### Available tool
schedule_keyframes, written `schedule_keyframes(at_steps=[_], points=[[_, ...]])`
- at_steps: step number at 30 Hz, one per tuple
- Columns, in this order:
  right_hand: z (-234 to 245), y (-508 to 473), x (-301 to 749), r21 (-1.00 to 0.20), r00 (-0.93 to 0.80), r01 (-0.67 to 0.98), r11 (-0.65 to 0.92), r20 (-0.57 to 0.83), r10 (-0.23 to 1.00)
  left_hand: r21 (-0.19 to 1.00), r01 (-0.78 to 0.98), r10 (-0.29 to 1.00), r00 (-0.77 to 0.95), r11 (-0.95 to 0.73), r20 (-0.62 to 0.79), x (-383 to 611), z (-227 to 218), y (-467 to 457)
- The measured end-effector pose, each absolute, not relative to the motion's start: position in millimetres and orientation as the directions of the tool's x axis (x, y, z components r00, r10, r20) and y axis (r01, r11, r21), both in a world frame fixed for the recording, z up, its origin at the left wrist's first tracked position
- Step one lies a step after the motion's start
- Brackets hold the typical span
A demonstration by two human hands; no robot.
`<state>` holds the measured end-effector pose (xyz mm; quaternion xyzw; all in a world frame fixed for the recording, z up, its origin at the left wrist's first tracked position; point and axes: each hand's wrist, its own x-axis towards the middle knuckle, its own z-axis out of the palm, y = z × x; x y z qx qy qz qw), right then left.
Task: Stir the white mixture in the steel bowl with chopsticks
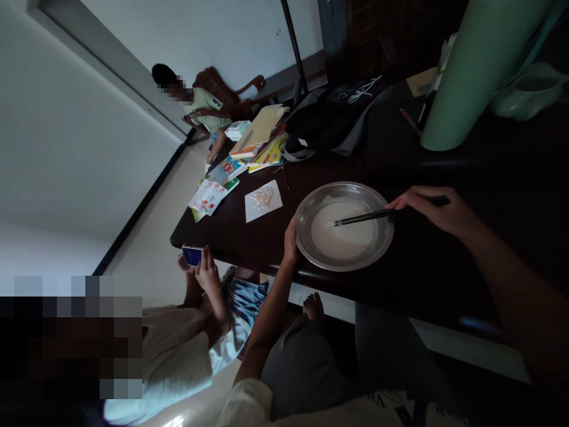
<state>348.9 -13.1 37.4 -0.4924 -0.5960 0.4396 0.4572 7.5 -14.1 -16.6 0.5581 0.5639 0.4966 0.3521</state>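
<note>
A shiny metal basin rests near the front edge of the dark table, with a whitish liquid spread across its bottom. My left hand grips the basin's left rim, its fingers partly hidden against the outer side. Over the right rim, my right hand is closed around a pair of dark chopsticks. Their pale tips point left and meet the liquid near the middle of the basin. Left of the basin, a white paper carries a small heap of thin pale sticks.
Books and papers pile up at the table's far left, beside a black bag. A tall green cylinder and a green ceramic pot stand at back right. One person holds a phone at left; another person sits farther back.
</note>
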Motion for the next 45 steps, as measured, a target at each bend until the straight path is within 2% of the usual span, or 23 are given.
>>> schedule_keyframes(at_steps=[3, 9, 14, 20, 25, 31, 36, 41, 45], points=[[38, -11, 354, -0.983, 0.004, 0.149, 0.107, 0.109, 0.994, 0.949, 0.281, 0.978, -0.113, -0.14, 0.178, 7, -16, -14], [36, -15, 348, -0.972, -0.177, 0.201, 0.125, 0.089, 0.98, 0.942, 0.304, 0.978, -0.104, -0.143, 0.182, 3, -16, -16], [37, -13, 352, -0.981, -0.033, 0.155, 0.116, 0.112, 0.993, 0.949, 0.279, 0.979, -0.097, -0.148, 0.181, 5, -18, -15], [36, -15, 348, -0.97, -0.183, 0.215, 0.117, 0.078, 0.98, 0.946, 0.28, 0.977, -0.091, -0.163, 0.195, 5, -18, -16], [38, -14, 354, -0.98, -0.071, 0.154, 0.125, 0.116, 0.991, 0.957, 0.252, 0.979, -0.106, -0.145, 0.176, 4, -19, -16], [38, -16, 349, -0.971, -0.197, 0.194, 0.138, 0.099, 0.975, 0.953, 0.273, 0.978, -0.123, -0.131, 0.169, 7, -14, -18], [36, -14, 354, -0.979, -0.073, 0.148, 0.141, 0.131, 0.989, 0.948, 0.293, 0.979, -0.116, -0.126, 0.166, 8, -9, -20], [34, -15, 352, -0.974, -0.195, 0.172, 0.148, 0.114, 0.974, 0.949, 0.287, 0.98, -0.11, -0.13, 0.167, 5, -15, -18], [34, -13, 352, -0.971, -0.122, 0.177, 0.158, 0.138, 0.983, 0.957, 0.268, 0.981, -0.128, -0.11, 0.149, 5, -19, -16]])
